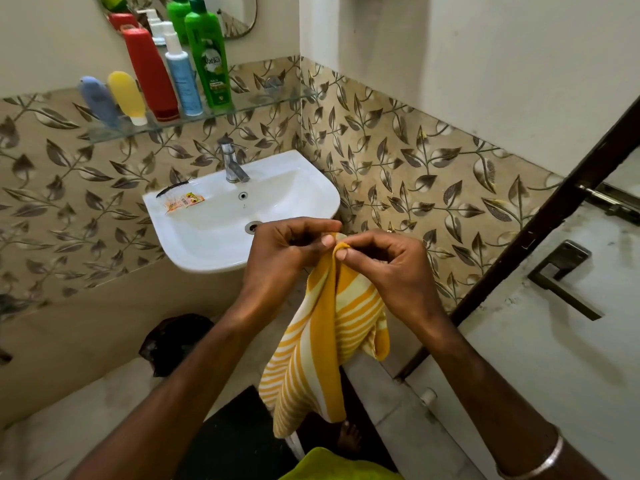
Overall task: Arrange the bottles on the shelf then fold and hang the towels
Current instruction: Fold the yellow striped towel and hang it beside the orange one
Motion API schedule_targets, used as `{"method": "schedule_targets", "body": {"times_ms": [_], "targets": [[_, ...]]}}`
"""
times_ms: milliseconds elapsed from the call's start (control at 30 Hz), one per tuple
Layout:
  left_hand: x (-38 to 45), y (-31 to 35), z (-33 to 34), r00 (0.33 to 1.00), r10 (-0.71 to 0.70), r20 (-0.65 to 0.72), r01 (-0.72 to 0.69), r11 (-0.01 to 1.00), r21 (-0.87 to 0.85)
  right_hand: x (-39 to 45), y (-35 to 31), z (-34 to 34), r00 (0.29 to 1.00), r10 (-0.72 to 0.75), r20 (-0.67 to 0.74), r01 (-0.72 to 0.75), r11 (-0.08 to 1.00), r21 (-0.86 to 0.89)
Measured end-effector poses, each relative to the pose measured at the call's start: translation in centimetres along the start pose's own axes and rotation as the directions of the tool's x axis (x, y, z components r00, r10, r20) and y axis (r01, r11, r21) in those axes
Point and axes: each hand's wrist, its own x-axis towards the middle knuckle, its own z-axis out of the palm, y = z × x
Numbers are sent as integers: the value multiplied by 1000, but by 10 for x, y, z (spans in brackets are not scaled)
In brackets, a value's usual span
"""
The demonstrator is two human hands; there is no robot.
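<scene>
In the lower centre of the frame: the towel [322, 341], yellow with pale stripes, hangs from both hands in front of the sink [298, 188].
Left hand [291, 251]: fingers curled, thumb and forefinger pinching the top edge of the towel.
Right hand [384, 261]: fingers curled the same way, pinching the same edge; its fingertips almost touch those of the left hand.
Why held so: the 2 pinches meet at the top, which looks like 2 corners being brought together for a lengthwise fold; gravity lets the rest drop straight.
Towel relative to hands: it starts at the fingertips and falls below and between the wrists, its lower end near the floor.
Upper left of the frame: 5 bottles [152, 71] stand in a row on the glass shelf [270, 98], short ones at the left, tall ones at the right, so that part of the task appears done.
Step in hand: folding, with hanging not yet begun.
Risk: a slipped corner would spoil the fold's alignment.
</scene>
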Motion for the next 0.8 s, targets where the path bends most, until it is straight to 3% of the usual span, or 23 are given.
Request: {"method": "schedule_targets", "body": {"times_ms": [267,600,800], "targets": [[-7,1,-3,991,124,50,-128,987,101,-1,-6,4,998,-61,-14,61,998,-36],[-10,6,-9,973,144,181,-178,965,190,1,-9,3,995,-62,-81,50,988,-145],[-3,6,-10,992,45,122,-50,998,44,2,-8,1,999,-27,-18,25,992,-124]]}}
